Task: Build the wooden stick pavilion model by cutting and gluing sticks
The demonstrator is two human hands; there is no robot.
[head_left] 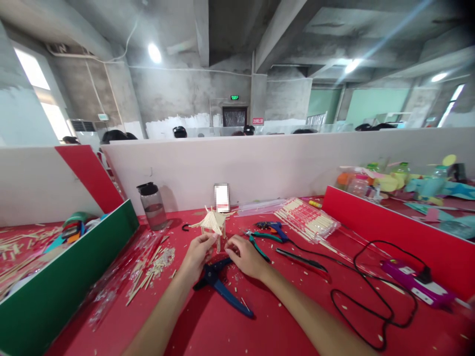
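Observation:
A small pavilion model [212,220] of pale wooden sticks, with a pointed roof on thin posts, stands on the red table. My left hand [199,253] is closed in a pinch at the model's near roof corner. Close to the model's right front post is my right hand [245,254], its fingers curled and thumb near the fingertips; whether anything small is between them is hidden. Under and between my hands lies a blue-handled cutter [226,291]. Green-handled pliers [260,242] and a blue glue gun [276,230] rest beyond my right hand.
Loose sticks [143,279] and plastic wrapping lie left, near a dark-lidded bottle [152,207]. A phone [221,198] leans on the back partition. Right are bagged sticks [308,217], a black pen-like tool [302,262], a purple power strip [417,284] and a looping cable. Green and red dividers flank the table.

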